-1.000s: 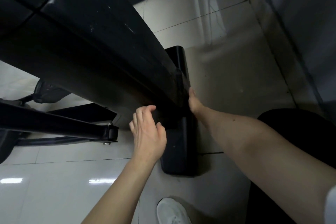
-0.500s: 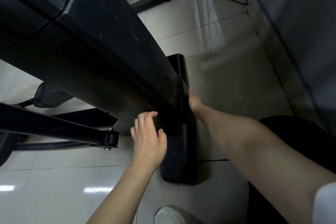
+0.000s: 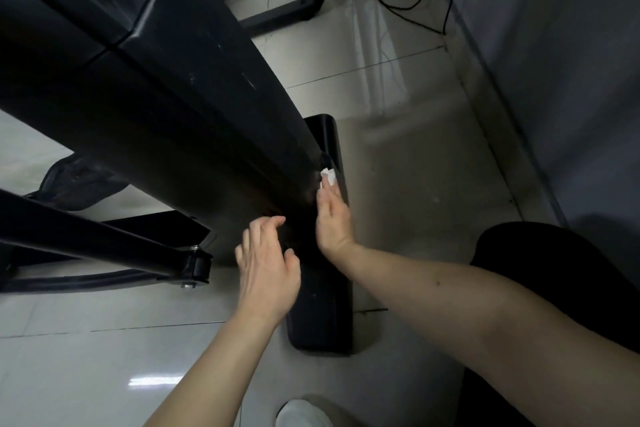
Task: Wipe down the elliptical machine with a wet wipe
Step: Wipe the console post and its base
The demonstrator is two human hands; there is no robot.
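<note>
- Wet wipe [image 3: 328, 176]: white, bunched in the joint where the sloping frame of the elliptical machine [image 3: 173, 80] meets its floor bar [image 3: 325, 305].
- Right hand [image 3: 334, 218]: fingers nearly straight, pressing the wipe against the frame; thumb hidden. Firm, overlapping strokes worked into the seam would suit.
- Left hand [image 3: 266, 274]: loosely curled, holding nothing, fingertips beside the frame; well placed to steady it.

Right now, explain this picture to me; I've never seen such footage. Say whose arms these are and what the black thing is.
The camera sits on a person's head, looking down, so both bare arms are their own. The big black shape is the elliptical machine, resting on a black foot bar on the tiled floor. The right hand presses a white wet wipe against the machine's lower end. The left hand, fingers relaxed, holds nothing. A white shoe shows below.
</note>
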